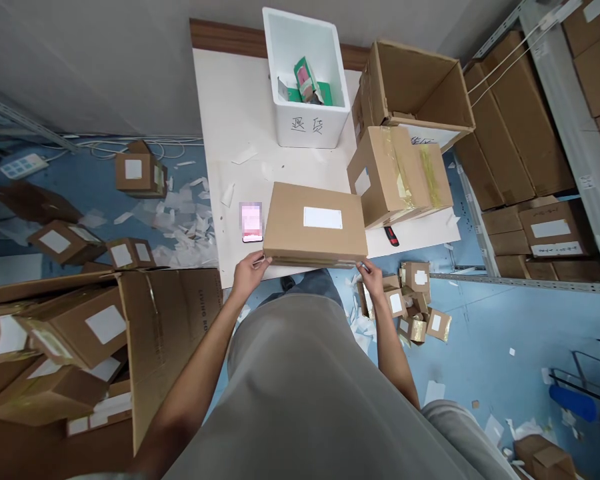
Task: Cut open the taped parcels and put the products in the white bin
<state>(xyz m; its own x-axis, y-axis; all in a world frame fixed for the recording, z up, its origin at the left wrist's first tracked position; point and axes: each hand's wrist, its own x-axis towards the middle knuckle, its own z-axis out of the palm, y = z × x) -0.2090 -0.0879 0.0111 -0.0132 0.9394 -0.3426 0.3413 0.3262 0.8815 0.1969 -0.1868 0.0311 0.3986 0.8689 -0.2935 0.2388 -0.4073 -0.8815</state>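
Note:
A closed cardboard box (290, 217) with a white label (323, 218) on top lies at the front edge of the white table (235, 107). My left hand (250, 272) pinches at its near left corner, with a small pale strip showing by the fingertips. At the near right corner, my right hand (371, 277) is closed in a similar pinch, its fingertips against the box's lower edge. Left of the box lies a phone (251, 222) with a lit, blurred screen. A red and black box cutter (391, 236) rests to the right, beside a taped carton (387, 170).
A white bin (307, 127) with green packaging stands at the back, next to an open carton (415, 80). A large carton (173, 333) of parcels is at my left. Paper scraps (190, 227) and small boxes (415, 300) litter the floor. Shelving (555, 100) lines the right.

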